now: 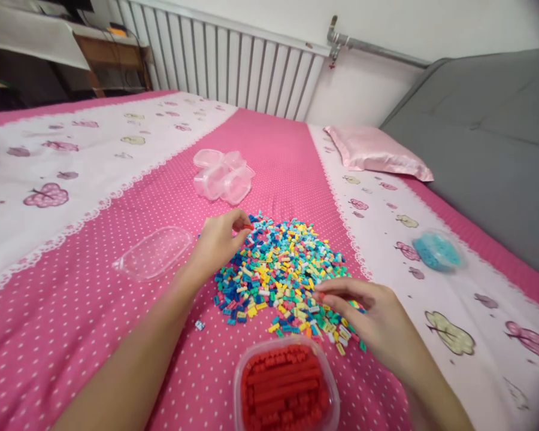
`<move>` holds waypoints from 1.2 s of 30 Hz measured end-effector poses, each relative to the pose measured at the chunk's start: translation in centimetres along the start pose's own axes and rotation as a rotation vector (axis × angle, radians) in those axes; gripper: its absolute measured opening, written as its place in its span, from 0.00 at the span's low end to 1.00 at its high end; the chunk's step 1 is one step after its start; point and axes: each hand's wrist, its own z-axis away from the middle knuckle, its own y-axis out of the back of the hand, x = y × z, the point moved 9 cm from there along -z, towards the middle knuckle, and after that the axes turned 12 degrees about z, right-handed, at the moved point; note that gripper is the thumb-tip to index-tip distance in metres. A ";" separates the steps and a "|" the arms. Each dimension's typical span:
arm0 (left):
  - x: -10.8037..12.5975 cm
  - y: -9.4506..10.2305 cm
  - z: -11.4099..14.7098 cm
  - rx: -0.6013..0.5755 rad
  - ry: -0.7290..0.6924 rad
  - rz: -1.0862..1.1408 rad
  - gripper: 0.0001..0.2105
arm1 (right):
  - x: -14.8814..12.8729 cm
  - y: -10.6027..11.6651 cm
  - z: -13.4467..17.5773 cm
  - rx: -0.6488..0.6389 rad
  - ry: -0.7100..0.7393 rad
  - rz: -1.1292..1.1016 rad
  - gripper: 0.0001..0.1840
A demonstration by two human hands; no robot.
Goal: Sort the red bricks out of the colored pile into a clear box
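A wide pile of small toy building bricks (pixel 282 269) in blue, yellow, green, white and pink lies on the bedspread. At its upper left edge, my left hand (pixel 220 239) pinches a small red brick (pixel 248 227) between thumb and finger. Over the right side of the pile, my right hand (pixel 368 305) is closed on another red brick (pixel 320 296), partly covered by the fingertips. Nearest to me stands a clear plastic tub (pixel 237 389) filled with red bricks (pixel 285 383), the longer ones laid in rows across its middle.
A clear lid (pixel 153 252) lies left of the pile. Several clear containers (pixel 224 175) are grouped beyond it. A tub of light-blue bricks (pixel 438 250) sits at the right. Farther back are a pink pillow (pixel 377 151), a grey headboard (pixel 480 137) and a white radiator (pixel 224 57).
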 end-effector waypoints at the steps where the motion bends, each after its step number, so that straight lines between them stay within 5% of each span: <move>1: 0.2 -0.3 0.0 -0.019 -0.011 0.003 0.05 | -0.4 0.3 1.3 0.009 -0.013 0.032 0.07; 8: 2.1 -2.9 0.5 -0.150 -0.103 0.032 0.05 | -4.0 -1.1 7.6 -0.053 0.075 0.365 0.09; 16: 2.8 -3.6 0.8 -0.189 -0.173 0.041 0.05 | -4.8 -2.1 6.5 -0.045 0.049 0.619 0.10; 24: 3.0 -3.3 0.8 -0.182 -0.179 0.048 0.06 | -4.3 -3.2 8.3 -0.242 0.115 0.515 0.10; 29: 3.0 -3.6 0.8 -0.200 -0.171 0.042 0.05 | -4.8 -2.6 8.9 -0.191 0.106 0.489 0.10; 36: 3.0 -3.4 0.8 -0.175 -0.188 0.030 0.06 | -6.8 -4.6 8.7 -0.244 0.157 0.491 0.16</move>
